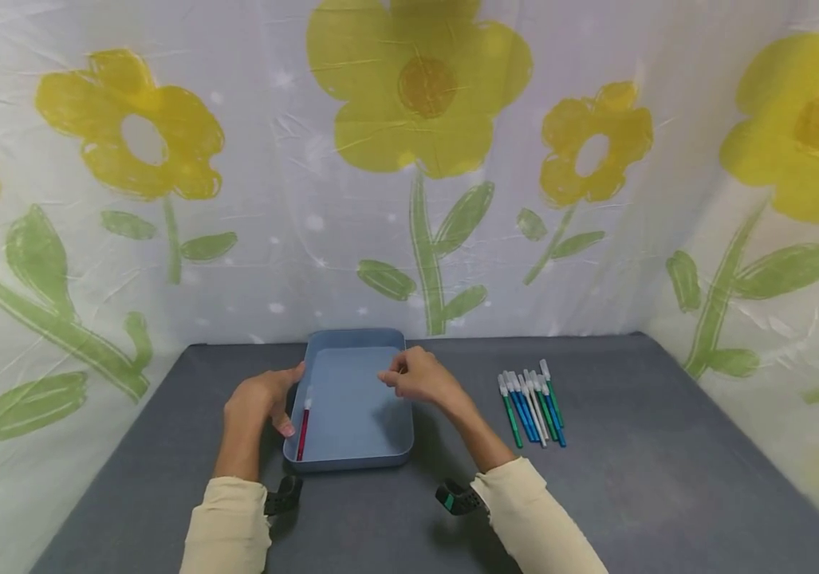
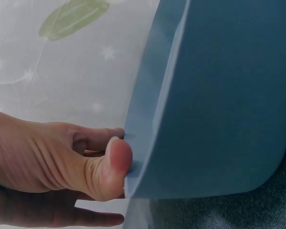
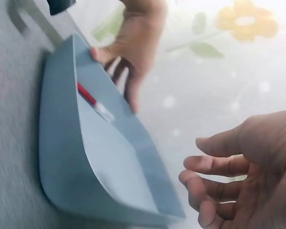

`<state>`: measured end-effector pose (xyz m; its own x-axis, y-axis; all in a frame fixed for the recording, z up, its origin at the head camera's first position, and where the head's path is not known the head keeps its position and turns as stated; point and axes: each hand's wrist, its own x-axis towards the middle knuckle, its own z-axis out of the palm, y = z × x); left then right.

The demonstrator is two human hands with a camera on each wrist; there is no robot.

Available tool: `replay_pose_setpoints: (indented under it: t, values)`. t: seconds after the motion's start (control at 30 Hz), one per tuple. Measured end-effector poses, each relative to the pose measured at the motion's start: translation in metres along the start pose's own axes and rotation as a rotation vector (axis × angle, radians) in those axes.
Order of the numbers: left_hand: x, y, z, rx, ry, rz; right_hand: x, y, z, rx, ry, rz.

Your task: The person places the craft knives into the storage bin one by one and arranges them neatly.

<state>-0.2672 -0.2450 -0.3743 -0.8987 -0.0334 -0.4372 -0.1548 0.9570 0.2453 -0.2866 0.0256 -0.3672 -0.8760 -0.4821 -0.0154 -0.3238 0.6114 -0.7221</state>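
A shallow blue-grey tray (image 1: 360,462) sits on the table, with one red capped pen (image 1: 304,430) lying inside along its left wall. My left hand (image 1: 258,402) rests at the tray's left side. In the left wrist view its thumb touches the rim, while the other fingers stretch out beside the wall. Over the right part of the tray hovers my right hand (image 1: 419,375). From the right wrist view, the fingers of that hand (image 3: 248,167) are loosely bent, the thumb stands apart from them, and nothing is between them.
To the right of the tray, several capped pens (image 1: 533,406) in green, blue and whitish tones lie side by side on the dark grey table (image 1: 667,478). A flower-printed curtain (image 1: 258,239) hangs behind the table and along its sides.
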Motion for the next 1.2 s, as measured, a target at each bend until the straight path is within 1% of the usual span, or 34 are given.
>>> replay_pose_setpoints:
  t: [0.1, 0.27, 0.5, 0.57, 0.73, 0.83, 0.97, 1.13, 1.2]
  values:
    - [0.001, 0.001, 0.0, 0.025, 0.001, 0.015, -0.009, 0.009, -0.015, -0.017, 0.017, 0.005]
    - [0.003, 0.0, 0.002, 0.015, -0.007, 0.011, -0.027, 0.032, -0.037, -0.054, 0.026, 0.018]
    - [0.0, 0.0, 0.001, 0.002, -0.003, 0.008, -0.047, 0.064, -0.069, -0.043, 0.056, 0.119]
    - [-0.001, -0.001, 0.001, 0.008, 0.0, 0.011, -0.051, 0.072, -0.077, -0.069, 0.056, 0.141]
    - [-0.002, 0.0, 0.0, 0.042, 0.011, 0.028, -0.062, 0.087, -0.094, -0.195, 0.054, 0.178]
    - [-0.004, 0.001, 0.0, 0.034, 0.024, 0.027, -0.066, 0.093, -0.1, -0.28, 0.055, 0.205]
    - [-0.007, 0.003, 0.0, 0.022, 0.029, 0.034, -0.071, 0.102, -0.1, -0.359, 0.039, 0.23]
    - [-0.007, 0.002, 0.001, 0.011, 0.029, 0.036, -0.071, 0.112, -0.096, -0.391, 0.024, 0.223]
    - [-0.005, 0.001, 0.001, 0.002, 0.032, 0.032, -0.069, 0.114, -0.095, -0.399, 0.027, 0.237]
